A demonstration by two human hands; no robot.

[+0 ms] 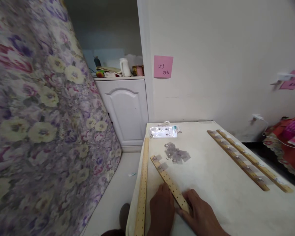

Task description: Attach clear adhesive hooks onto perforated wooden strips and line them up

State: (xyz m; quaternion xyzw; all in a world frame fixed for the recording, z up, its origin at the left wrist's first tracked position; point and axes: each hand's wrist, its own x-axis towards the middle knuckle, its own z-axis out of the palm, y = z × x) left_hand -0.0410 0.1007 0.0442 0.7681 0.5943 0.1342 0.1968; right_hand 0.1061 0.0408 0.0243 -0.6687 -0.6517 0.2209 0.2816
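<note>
Perforated strip (168, 180) is pressed onto the desk (211, 177) at lower centre by the left hand (162, 209) and right hand (201, 218), both flat, unclenched.

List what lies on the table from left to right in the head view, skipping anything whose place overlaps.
long perforated strip along the left edge → slanted perforated strip → first hook-fitted strip → second hook-fitted strip, farthest right.

The left hand (162, 209) and right hand (202, 217) are bare to the wrists.
</note>
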